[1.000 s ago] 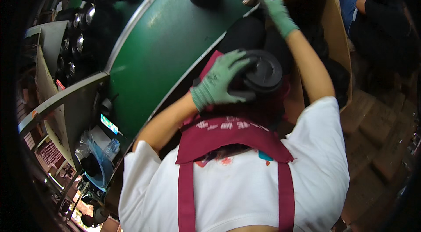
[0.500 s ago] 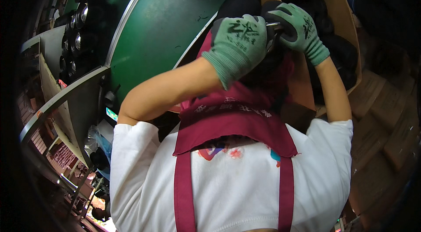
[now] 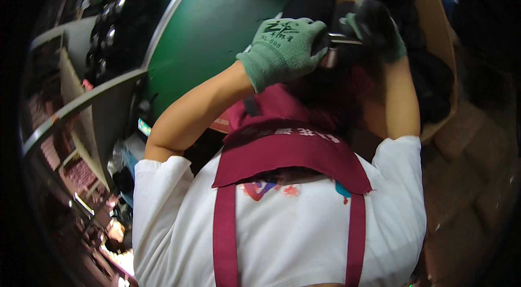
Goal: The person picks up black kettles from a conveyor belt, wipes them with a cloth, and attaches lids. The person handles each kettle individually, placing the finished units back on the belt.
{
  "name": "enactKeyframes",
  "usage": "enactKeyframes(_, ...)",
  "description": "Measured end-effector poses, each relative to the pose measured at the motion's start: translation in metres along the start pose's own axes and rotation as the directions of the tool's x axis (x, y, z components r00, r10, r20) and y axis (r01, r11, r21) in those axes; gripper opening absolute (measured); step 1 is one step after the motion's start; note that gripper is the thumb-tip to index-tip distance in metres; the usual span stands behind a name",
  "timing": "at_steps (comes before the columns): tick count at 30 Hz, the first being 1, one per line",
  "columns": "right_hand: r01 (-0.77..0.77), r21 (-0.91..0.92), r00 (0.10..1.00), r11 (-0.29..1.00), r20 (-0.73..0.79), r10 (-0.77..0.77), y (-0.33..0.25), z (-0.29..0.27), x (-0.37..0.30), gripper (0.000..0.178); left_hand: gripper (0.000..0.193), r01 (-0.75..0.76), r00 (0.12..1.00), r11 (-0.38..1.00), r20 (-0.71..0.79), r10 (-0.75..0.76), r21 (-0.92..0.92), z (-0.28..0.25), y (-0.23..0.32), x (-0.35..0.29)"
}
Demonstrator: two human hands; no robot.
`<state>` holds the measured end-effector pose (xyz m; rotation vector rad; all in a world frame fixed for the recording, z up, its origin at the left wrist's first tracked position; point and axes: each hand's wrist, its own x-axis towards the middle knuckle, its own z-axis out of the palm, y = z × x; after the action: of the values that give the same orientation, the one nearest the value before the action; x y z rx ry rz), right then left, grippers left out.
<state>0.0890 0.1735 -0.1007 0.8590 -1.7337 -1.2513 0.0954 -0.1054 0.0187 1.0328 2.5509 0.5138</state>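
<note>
Gloved hands meet close to the head camera, gripping a dark round part above a green work surface.

The left hand (image 3: pixel 282 48), in a green knit glove, is curled with its fingers pressed together around the near side of the dark round part (image 3: pixel 339 37), which sits between the two hands, raised well above the green table (image 3: pixel 217 21). The right hand (image 3: pixel 374 26), in a dark-palmed green glove, closes over the part's far side; blur and shadow hide how its fingers lie, so their exact grip cannot be told. A thin metal edge shows between the gloves. Behind the right hand stands an open cardboard box (image 3: pixel 429 10) holding dark items. Below, a white shirt and maroon apron (image 3: pixel 287 151) fill the view.
</note>
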Motion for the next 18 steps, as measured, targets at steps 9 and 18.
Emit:
enactKeyframes(9, -0.241, 0.687, 0.871, -0.685, 0.464, 0.159, 0.088, -0.176, 0.118, 0.017, 0.052, -0.002, 0.999, 0.574, -0.021, -0.027, -0.819, 0.058, -0.034, 0.093)
enactKeyframes(18, 0.221, 0.166, 0.016, -0.961, 0.985, 0.174, 0.016, -0.097, 0.064, 0.049, 0.065, -0.084, 0.615, 0.966, -0.775, -0.143, -0.244, 0.059, -0.009, 0.109)
